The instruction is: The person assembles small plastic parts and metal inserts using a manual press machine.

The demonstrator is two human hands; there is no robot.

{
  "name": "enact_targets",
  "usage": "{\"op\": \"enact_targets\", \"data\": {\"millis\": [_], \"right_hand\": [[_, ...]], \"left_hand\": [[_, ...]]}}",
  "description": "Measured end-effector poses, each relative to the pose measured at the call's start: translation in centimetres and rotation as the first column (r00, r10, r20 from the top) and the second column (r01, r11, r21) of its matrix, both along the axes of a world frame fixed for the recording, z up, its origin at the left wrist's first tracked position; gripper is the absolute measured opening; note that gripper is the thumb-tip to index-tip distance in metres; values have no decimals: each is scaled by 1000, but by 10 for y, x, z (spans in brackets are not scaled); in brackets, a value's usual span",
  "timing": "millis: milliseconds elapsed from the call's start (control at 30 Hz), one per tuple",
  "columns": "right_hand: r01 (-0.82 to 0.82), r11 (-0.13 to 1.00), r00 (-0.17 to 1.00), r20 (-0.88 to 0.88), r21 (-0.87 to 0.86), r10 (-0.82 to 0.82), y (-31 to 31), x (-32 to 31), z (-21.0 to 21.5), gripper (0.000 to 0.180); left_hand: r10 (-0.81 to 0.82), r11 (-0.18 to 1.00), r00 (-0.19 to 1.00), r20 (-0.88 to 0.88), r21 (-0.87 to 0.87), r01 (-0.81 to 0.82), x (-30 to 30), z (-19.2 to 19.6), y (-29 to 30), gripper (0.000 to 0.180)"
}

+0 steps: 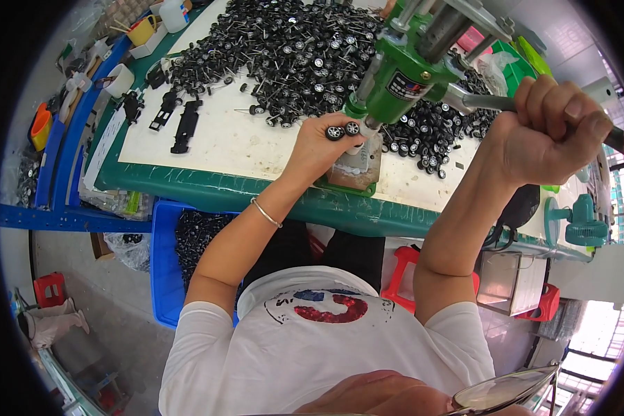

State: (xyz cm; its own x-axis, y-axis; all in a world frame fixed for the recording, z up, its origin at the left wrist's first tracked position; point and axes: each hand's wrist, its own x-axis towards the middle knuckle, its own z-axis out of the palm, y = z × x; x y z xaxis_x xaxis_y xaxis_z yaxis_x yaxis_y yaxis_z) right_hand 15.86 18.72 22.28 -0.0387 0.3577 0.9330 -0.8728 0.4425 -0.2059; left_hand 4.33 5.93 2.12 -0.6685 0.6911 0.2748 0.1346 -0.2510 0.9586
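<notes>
My left hand is closed round small black toy wheels with silver hubs, two of which show at its fingertips. It sits right at the lower tip of a green hand press, above the press's metal base. The fingers hide what lies directly under the tip. Raised at the right, my right hand is wrapped round the press's lever, a grey bar. A large heap of wheels on thin metal axles spreads behind and beside the press.
Several black toy chassis lie at the left of the white-topped table, which has a green edge. Below stands a blue bin of small black parts. A green fan is at the right, with red stools under the table.
</notes>
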Motion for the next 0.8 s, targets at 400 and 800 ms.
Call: {"op": "enact_targets", "data": {"millis": [400,800], "right_hand": [[226,926,843,536,-303,-31,52,-41,39,23],[138,904,822,556,-404,123,76,-37,-3,24]], "left_hand": [[-35,998,945,324,62,16,13,-3,-1,25],[173,941,976,131,-315,-124,-48,-20,-56,18]]}}
